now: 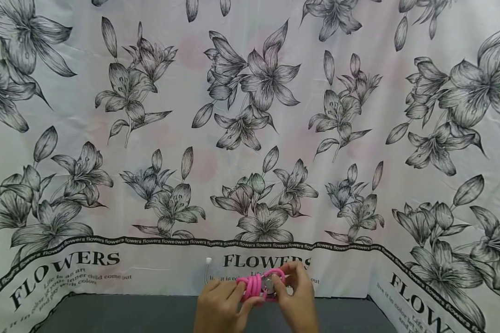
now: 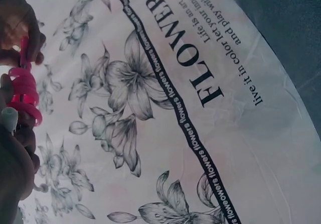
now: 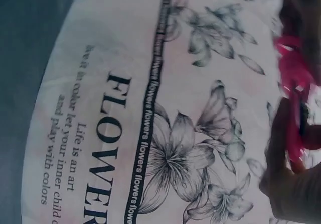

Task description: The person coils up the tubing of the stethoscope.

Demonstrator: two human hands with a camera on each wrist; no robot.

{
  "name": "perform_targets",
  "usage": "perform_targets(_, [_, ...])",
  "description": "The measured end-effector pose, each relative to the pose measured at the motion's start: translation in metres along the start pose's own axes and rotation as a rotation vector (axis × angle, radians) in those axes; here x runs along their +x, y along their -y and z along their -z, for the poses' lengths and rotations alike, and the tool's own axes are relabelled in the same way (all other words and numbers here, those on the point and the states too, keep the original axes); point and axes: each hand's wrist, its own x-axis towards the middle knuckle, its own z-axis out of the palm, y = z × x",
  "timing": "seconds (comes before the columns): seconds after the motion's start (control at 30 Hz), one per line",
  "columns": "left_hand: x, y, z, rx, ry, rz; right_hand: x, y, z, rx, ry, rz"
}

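Note:
A bright pink cord (image 1: 254, 286) is wound in several side-by-side coils, with a larger loop at its right end. Inside that loop shows a greyish, shiny round piece (image 1: 269, 286) whose kind I cannot tell. My left hand (image 1: 221, 303) pinches the coils from the left. On the other side, my right hand (image 1: 297, 296) holds the loop between thumb and fingers. A pale strand with a white tip (image 1: 208, 261) sticks up behind the left hand; a white knob (image 2: 9, 118) shows beside the coils in the left wrist view. The hands hide part of the cord.
A white cloth printed with black lilies (image 1: 258, 194) and lettering hangs behind the hands and along both sides. Below it lies a dark grey surface (image 1: 129, 314), over which both hands are raised.

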Motion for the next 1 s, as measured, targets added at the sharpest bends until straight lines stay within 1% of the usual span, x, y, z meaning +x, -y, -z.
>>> perform_targets(0.1, [0.001, 0.0, 0.001, -0.019, 0.012, 0.016, -0.006, -0.004, -0.014, -0.157, -0.185, 0.188])
perform_targets(0.17, [0.001, 0.0, 0.001, -0.039, 0.018, 0.021, -0.008, -0.009, -0.02, -0.196, -0.267, 0.326])
perform_targets(0.23, [0.001, 0.0, 0.001, -0.051, 0.022, 0.029, -0.008, -0.013, -0.024, -0.191, -0.304, 0.441])
perform_targets(0.27, [0.002, 0.0, 0.001, -0.047, 0.02, 0.036, -0.008, -0.015, -0.025, -0.159, -0.303, 0.481])
perform_targets(0.3, [0.002, 0.001, 0.001, -0.046, 0.017, 0.044, -0.008, -0.015, -0.027, -0.097, -0.283, 0.498])
perform_targets(0.37, [0.003, 0.002, 0.002, -0.04, 0.009, 0.063, -0.006, -0.016, -0.027, 0.037, -0.229, 0.508])
perform_targets(0.4, [0.003, 0.003, 0.002, -0.035, 0.004, 0.071, -0.005, -0.016, -0.027, 0.103, -0.195, 0.497])
perform_targets(0.47, [0.004, 0.005, 0.002, -0.026, -0.001, 0.085, -0.003, -0.017, -0.025, 0.234, -0.111, 0.473])
perform_targets(0.5, [0.004, 0.006, 0.002, -0.025, -0.002, 0.09, -0.002, -0.018, -0.023, 0.279, -0.062, 0.469])
perform_targets(0.63, [0.004, 0.01, 0.003, -0.018, -0.001, 0.116, 0.004, -0.022, -0.013, 0.353, 0.158, 0.526])
perform_targets(0.7, [0.004, 0.012, 0.004, -0.027, 0.0, 0.128, 0.005, -0.023, -0.009, 0.378, 0.239, 0.521])
perform_targets(0.73, [0.005, 0.013, 0.005, -0.037, 0.001, 0.13, 0.005, -0.022, -0.008, 0.383, 0.256, 0.514])
perform_targets(0.8, [0.005, 0.015, 0.005, -0.068, 0.009, 0.128, 0.006, -0.021, -0.007, 0.384, 0.248, 0.507])
perform_targets(0.97, [0.006, 0.018, 0.005, -0.092, 0.007, 0.102, 0.001, -0.012, -0.011, 0.336, 0.155, 0.424])
perform_targets(1.0, [0.006, 0.02, 0.005, -0.091, 0.002, 0.089, 0.0, -0.01, -0.012, 0.325, 0.138, 0.389])
